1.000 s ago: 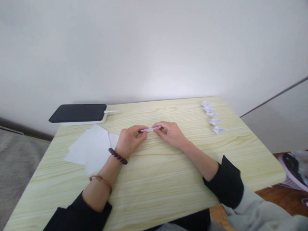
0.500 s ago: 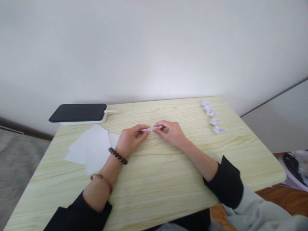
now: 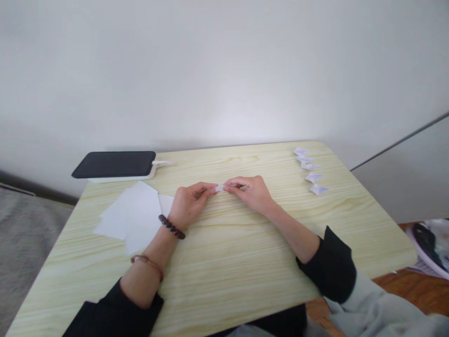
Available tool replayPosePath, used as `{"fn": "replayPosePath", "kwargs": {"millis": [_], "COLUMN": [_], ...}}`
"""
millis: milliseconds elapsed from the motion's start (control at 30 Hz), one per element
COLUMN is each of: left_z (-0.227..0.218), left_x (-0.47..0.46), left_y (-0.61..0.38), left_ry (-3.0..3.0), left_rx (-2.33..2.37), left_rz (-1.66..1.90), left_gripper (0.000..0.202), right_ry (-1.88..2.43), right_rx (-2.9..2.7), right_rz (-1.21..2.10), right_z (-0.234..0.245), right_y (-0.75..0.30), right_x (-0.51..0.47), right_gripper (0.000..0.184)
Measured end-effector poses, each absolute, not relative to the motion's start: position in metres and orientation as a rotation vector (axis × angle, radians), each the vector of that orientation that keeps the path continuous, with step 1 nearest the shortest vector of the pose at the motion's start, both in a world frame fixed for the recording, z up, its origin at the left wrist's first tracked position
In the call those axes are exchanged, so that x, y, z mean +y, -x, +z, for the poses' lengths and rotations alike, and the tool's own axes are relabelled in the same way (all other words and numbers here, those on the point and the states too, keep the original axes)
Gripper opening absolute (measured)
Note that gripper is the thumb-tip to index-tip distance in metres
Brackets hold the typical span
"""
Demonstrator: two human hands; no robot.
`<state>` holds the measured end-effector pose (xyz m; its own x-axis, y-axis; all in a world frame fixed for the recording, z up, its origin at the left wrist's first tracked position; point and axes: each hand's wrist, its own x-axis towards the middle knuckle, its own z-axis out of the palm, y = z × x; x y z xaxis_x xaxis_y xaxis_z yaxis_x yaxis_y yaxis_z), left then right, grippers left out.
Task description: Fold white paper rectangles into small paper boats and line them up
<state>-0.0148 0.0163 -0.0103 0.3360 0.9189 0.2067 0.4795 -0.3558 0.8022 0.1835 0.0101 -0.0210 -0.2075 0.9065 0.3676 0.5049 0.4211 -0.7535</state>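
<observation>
A small folded piece of white paper (image 3: 219, 188) is held between both hands above the middle of the table. My left hand (image 3: 192, 201) pinches its left end between thumb and fingers. At the other end, my right hand (image 3: 250, 192) is closed on it in the same kind of pinch. Fingertips cover most of the piece, so only its short middle part shows. Loose white paper sheets (image 3: 142, 215) lie overlapping beside and partly behind my left wrist.
Several small folded paper shapes (image 3: 318, 189) stand in a row at the table's back right. At the back left, a black phone (image 3: 115, 164) rests on a white block with a white cable (image 3: 163, 163). A wall rises behind the wood-grain table (image 3: 224, 271). A basket (image 3: 426, 267) sits on the floor at right.
Fingers of both hands have closed further over the folded paper's ends, so less of it shows. The hands have otherwise barely moved, and the sheets and folded shapes lie as before.
</observation>
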Motion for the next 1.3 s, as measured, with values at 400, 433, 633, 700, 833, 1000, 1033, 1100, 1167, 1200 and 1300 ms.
{"fn": "replayPosePath", "kwargs": {"millis": [400,433,633,700,833,1000,1033,1100,1167,1200,1300], "left_z": [-0.0075,-0.0063,-0.0047,-0.0068,-0.0104,-0.0118,-0.012,-0.0122,-0.0124,-0.0124,-0.0128], "left_x": [0.0151,0.0146,0.0148,0.0158,0.0169,0.0179,0.0182,0.0184,0.0185,0.0185,0.0187], "left_y": [0.0129,0.0127,0.0129,0.0132,0.0129,0.0128,0.013,0.0133,0.0136,0.0136,0.0135], "left_ry": [-2.084,-2.083,-2.046,-2.021,-1.999,-2.019,-2.021,-2.029,-2.048,-2.064,-2.12], "left_rx": [1.241,1.247,1.283,1.289,1.297,1.34,1.344,1.35,1.35,1.344,1.293], "left_rz": [0.877,0.88,0.867,0.868,0.916,0.958,0.959,0.959,0.947,0.934,0.905], "left_gripper": [0.022,0.022,0.024,0.025,0.027,0.024,0.023,0.023,0.023,0.022,0.021], "right_ry": [1.149,1.141,1.169,1.197,1.211,1.161,1.156,1.149,1.138,1.131,1.116], "right_rx": [-1.941,-1.946,-1.935,-1.908,-1.859,-1.909,-1.921,-1.942,-1.964,-1.976,-2.014], "right_rz": [0.587,0.584,0.596,0.603,0.595,0.562,0.551,0.532,0.517,0.51,0.482], "right_z": [-0.0198,-0.0194,-0.0168,-0.018,-0.0224,-0.0233,-0.0232,-0.0233,-0.0237,-0.0238,-0.0232], "right_y": [-0.1783,-0.1779,-0.178,-0.1788,-0.1804,-0.1814,-0.1816,-0.182,-0.1824,-0.1826,-0.1828], "right_x": [0.0053,0.0051,0.006,0.0069,0.0085,0.0088,0.0089,0.009,0.0091,0.009,0.0084], "right_gripper": [0.011,0.011,0.01,0.01,0.012,0.01,0.009,0.009,0.009,0.01,0.012]}}
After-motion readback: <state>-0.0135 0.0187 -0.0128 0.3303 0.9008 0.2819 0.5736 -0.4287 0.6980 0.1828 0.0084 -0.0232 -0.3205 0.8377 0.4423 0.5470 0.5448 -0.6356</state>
